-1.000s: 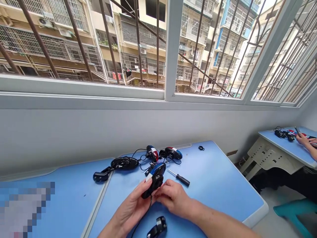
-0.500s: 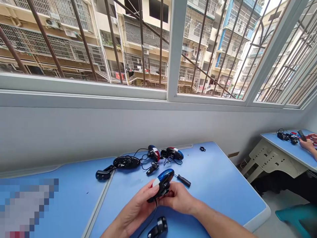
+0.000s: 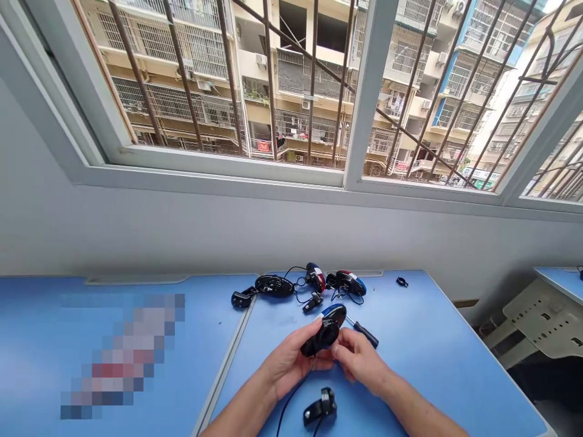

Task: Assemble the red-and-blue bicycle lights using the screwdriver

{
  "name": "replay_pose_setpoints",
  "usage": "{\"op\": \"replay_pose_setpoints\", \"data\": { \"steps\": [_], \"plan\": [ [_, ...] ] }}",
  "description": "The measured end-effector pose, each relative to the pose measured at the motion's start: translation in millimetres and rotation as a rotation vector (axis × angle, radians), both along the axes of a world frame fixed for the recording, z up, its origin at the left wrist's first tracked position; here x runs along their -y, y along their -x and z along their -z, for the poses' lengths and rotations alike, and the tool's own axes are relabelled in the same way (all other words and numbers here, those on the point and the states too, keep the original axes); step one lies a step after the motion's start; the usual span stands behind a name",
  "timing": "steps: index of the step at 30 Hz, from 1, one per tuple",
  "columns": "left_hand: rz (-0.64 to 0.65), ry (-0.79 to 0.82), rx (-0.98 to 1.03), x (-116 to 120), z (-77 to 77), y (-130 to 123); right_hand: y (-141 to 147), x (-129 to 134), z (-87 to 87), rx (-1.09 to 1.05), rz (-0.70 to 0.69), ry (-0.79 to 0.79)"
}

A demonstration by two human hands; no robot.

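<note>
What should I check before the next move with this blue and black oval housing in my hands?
Oval housing: ok, left hand and right hand both hold it.
Cable: ok, runs down from the housing, no visible snag.
Screwdriver: ok, lies on the desk just beyond the right hand.
Black bracket: ok, lies on the desk on the near side of the hands, not touching them.
Underside of the housing: cannot tell, the hands hide it.
</note>
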State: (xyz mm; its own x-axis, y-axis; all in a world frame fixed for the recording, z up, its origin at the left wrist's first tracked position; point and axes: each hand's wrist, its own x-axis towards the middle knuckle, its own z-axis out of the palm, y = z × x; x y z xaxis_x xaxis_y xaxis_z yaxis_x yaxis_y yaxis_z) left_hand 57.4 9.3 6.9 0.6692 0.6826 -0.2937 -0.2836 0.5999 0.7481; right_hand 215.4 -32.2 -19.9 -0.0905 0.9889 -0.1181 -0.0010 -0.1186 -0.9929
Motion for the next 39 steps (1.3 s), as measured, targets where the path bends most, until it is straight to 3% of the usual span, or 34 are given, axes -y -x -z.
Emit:
{"op": "replay_pose_setpoints", "data": {
  "steps": [6, 12, 17, 23, 28, 39],
  "plan": [
    [-0.008, -0.106, -0.085, -7, 3.2, 5, -17, -2, -11.1, -0.139, 0.068, 0.119],
    [0.119, -0.173, -0.180, -13, -0.9, 15, -24, -5, -16.4, -0.167, 0.107, 0.148],
    [0.234, -0.313, -0.295, -17, -7.3, 20, -25, 1, -24.6, -0.080, 0.028, 0.155],
    [0.256, -0.430, -0.417, -14, -10.1, 20, -25, 7, -23.4, 0.074, -0.124, 0.166],
    [0.186, -0.423, -0.439, -12, -6.6, 17, -23, 6, -21.1, 0.141, -0.138, 0.182],
    [-0.006, -0.283, -0.284, -13, 3.2, 11, -13, 4, -18.3, 0.212, 0.023, 0.187]
  ]
}}
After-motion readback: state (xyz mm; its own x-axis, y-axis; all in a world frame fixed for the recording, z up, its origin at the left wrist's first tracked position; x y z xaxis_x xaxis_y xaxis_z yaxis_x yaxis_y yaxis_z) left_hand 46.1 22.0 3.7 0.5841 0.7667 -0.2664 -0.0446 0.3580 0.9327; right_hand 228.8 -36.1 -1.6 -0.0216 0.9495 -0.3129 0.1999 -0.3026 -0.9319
